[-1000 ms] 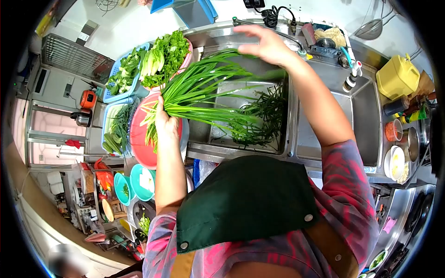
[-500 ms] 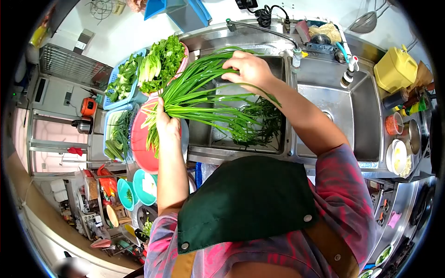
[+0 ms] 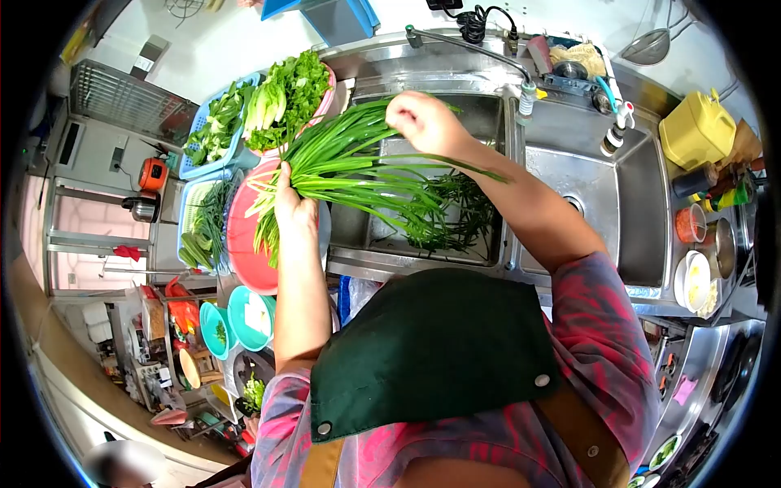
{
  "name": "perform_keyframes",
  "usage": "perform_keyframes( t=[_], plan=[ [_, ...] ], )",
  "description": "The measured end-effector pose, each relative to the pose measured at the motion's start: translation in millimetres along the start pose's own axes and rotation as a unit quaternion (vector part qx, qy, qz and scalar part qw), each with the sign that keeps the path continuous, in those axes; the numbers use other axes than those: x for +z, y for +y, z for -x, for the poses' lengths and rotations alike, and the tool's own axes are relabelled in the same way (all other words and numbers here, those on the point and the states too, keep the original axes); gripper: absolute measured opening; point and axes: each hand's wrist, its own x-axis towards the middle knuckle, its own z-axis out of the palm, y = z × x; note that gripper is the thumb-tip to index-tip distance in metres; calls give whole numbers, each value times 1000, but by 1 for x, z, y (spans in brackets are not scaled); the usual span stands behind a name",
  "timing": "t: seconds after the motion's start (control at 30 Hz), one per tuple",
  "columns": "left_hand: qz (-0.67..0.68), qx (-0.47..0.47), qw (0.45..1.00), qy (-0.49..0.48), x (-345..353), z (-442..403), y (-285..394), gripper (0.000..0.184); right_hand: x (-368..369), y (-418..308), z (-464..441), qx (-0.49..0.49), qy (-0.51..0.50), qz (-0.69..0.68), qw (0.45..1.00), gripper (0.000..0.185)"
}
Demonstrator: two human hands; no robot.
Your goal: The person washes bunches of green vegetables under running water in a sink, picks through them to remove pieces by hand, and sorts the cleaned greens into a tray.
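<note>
My left hand (image 3: 294, 207) is closed round the pale stem ends of a large bunch of garlic chives (image 3: 350, 167), above a red basin (image 3: 248, 252). The long green leaves fan out rightward over the left sink bowl (image 3: 348, 224). Up by the leaf tips, my right hand (image 3: 427, 122) has its fingers curled in; what they hold, if anything, is hidden. One long leaf stretches across my right wrist. Dark loose greens (image 3: 464, 207) lie in the sink below.
Leafy greens (image 3: 289, 98) fill a pink basket at the back left, beside a blue basket (image 3: 185, 172) of vegetables. A faucet (image 3: 468, 50) reaches over the sink divider. The right sink bowl (image 3: 639, 220) adjoins, with a yellow jug (image 3: 695, 126) beyond. Turquoise bowls (image 3: 236, 321) stand lower left.
My right hand has curled its fingers in and shifted slightly up and left along the leaves. My left hand keeps its hold on the garlic chives. The view has tilted slightly.
</note>
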Motion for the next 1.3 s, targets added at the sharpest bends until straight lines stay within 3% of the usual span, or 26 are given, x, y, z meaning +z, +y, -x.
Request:
perform_keyframes(
  t=[0.07,0.1,0.17,0.23,0.3,0.37,0.4,0.43,0.5,0.53,0.63,0.7,0.77,0.93,1.0,1.1,1.2,1.3],
  plan=[
    [4,10,999,37,-4,-2,2,34,-6,3,4,55,79,-282,955,9],
    [7,12,999,38,-9,-4,5,34,-12,12,5,46,133,-265,954,11],
    [14,-22,999,34,-23,-10,14,35,-22,15,14,121,186,-377,899,13],
    [36,-26,999,30,-32,-14,19,36,-38,11,34,192,168,-265,930,17],
    [48,-30,998,31,-35,-18,21,36,-40,8,48,150,198,-184,951,12],
    [55,-39,997,35,-24,-11,18,36,-46,1,58,194,83,-129,969,7],
    [58,-39,997,36,-20,-8,16,36,-49,1,61,176,23,-167,970,9],
    [60,-38,997,38,-17,-6,15,36,-49,-3,62,176,23,-167,970,9],
    [40,-22,998,44,-14,-5,13,36,-48,-12,64,168,-97,-55,980,10],
    [21,-7,999,49,-10,-4,10,36,-48,-21,60,173,-106,20,979,12],
    [3,2,998,57,3,5,5,36,-33,-18,54,103,-59,-6,993,11],
    [17,-5,999,39,-11,-6,11,36,-32,-25,47,131,-86,28,987,10],
    [33,-14,999,22,-10,-4,13,36,-30,-34,43,74,-68,40,994,13],
    [50,-11,999,8,-9,-1,13,35,-26,-34,45,55,-119,34,991,17],
    [38,-4,999,20,-8,2,12,35,-20,-29,46,-25,-93,65,993,19],
    [35,-8,999,22,-15,-4,12,34,-12,-22,46,-56,-123,78,988,20],
    [44,-16,999,12,-18,-9,12,33,-5,-23,43,-1,-161,90,983,16],
    [21,-5,1000,20,-17,-9,11,32,1,-15,42,3,-129,69,989,11]
  ],
)
